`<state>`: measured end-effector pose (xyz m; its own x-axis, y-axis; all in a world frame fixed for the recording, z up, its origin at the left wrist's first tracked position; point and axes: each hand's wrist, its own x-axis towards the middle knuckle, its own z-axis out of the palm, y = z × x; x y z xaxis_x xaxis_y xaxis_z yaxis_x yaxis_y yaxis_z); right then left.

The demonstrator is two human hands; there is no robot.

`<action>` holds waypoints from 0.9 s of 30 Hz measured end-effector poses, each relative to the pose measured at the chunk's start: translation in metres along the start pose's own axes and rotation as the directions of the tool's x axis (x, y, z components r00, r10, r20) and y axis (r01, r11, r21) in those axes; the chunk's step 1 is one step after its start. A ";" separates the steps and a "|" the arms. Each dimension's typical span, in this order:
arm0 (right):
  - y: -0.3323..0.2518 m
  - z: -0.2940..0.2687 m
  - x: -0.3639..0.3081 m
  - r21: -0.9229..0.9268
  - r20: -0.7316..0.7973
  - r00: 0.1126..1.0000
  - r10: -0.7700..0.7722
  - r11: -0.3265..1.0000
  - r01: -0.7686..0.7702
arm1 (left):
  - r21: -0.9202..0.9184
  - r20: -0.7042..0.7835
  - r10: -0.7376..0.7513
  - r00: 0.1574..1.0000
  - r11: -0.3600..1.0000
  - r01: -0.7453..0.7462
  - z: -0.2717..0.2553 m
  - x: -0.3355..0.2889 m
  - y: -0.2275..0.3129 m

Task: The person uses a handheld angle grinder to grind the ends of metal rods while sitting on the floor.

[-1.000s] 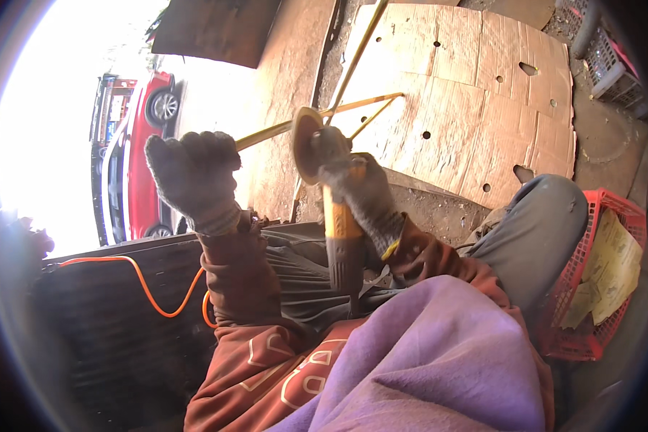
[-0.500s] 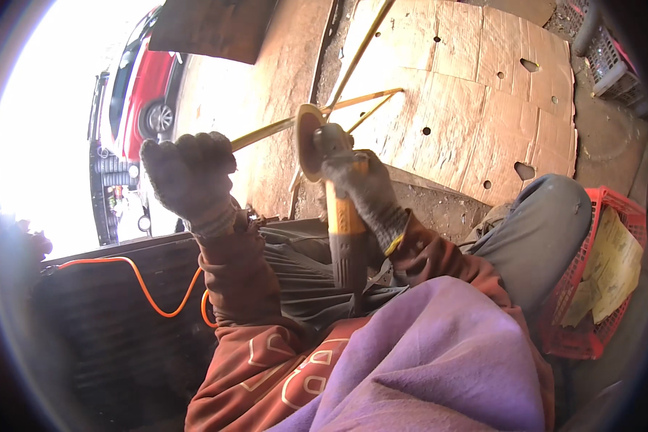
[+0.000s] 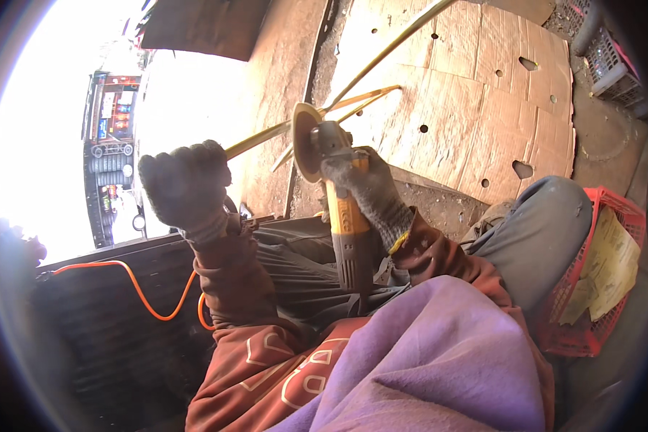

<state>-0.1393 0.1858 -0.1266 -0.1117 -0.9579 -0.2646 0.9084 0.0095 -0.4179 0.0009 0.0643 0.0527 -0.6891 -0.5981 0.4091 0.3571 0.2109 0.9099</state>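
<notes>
My left hand, in a dark dusty knit glove, is closed on one end of a thin metal bar. From the fist the bar runs right and passes behind the disc. My right hand, gloved too, grips the head end of a yellow and black angle grinder, whose body points down toward my lap. Its round disc stands nearly upright against the bars; the disc hides whether it touches them. Another long bar slants up and away to the right. More thin bars cross near the disc, meeting in a point over the cardboard.
A flattened cardboard sheet with holes covers the ground ahead. At my right is a red plastic crate with yellowish paper; a grey crate stands farther off. An orange cord crosses a dark surface at left. A dark panel juts in above.
The far end of the long bar has swung right, and the crossing bars have shifted slightly. Both hands stay nearly in place. The red car outside has left the view.
</notes>
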 end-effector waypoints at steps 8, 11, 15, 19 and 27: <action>0.005 -0.008 0.008 -0.084 0.050 0.991 -0.123 0.988 0.127 | 0.298 -0.085 0.046 0.995 0.954 -0.018 -0.010 0.001 0.000; 0.007 0.012 -0.001 -0.066 -0.036 0.992 -0.121 0.991 0.118 | 0.176 -0.527 0.054 0.848 0.983 0.046 0.002 0.008 0.009; 0.009 0.019 -0.007 -0.074 -0.038 0.998 0.040 0.996 -0.043 | -0.060 -0.381 -0.043 0.924 0.998 0.022 -0.019 -0.003 0.018; 0.003 0.023 -0.014 -0.103 0.005 0.997 0.078 0.992 -0.077 | -0.053 -0.356 -0.040 0.934 0.998 0.023 -0.042 -0.007 0.012; 0.009 0.010 0.002 -0.110 0.008 1.000 -0.026 0.994 0.026 | 0.504 -0.359 0.167 0.918 0.863 0.040 -0.018 -0.004 0.001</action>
<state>-0.1276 0.1812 -0.1223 -0.1316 -0.9601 -0.2469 0.8554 0.0158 -0.5177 0.0150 0.0531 0.0507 -0.3467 -0.7917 0.5030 -0.0377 0.5476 0.8359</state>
